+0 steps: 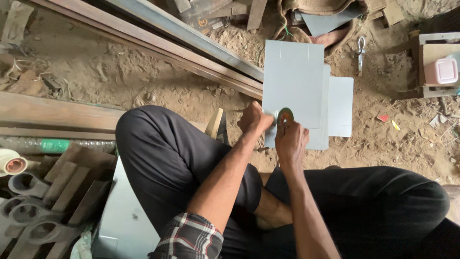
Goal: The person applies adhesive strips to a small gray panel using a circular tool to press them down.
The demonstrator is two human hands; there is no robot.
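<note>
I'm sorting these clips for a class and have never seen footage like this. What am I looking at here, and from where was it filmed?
There is no machine here: the one picture comes from a camera worn on a person's head, looking down at their own lap and arms. They sit cross-legged on sandy ground. The left hand and right hand meet at the near edge of flat grey sheets lying on the ground, around a small round disc; which hand grips it is hard to tell. Long metal bars lie to the left, a pink box far right.
</note>
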